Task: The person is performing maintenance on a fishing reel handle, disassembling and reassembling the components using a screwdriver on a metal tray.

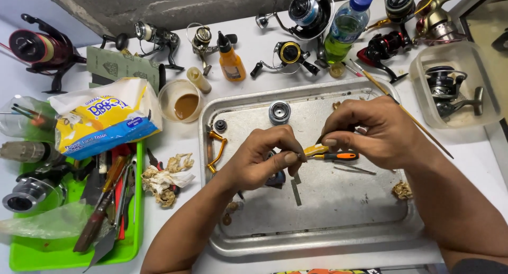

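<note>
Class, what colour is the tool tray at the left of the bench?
Bright green tray, seen best in the head view.

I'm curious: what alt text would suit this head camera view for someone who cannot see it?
Two bare hands meet over a metal tray: the left hand pinches a small yellow part, the right hand works on it with a thin tool. Fishing reels, a green bottle and a green tool tray surround them.

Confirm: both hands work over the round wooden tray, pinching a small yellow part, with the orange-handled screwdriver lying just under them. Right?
Not quite. The tray is a rectangular metal one, not round and wooden, as the head view shows. The rest stands: the left hand and right hand meet over it, pinching the small yellow part, with the orange-handled screwdriver lying just under them.
</note>
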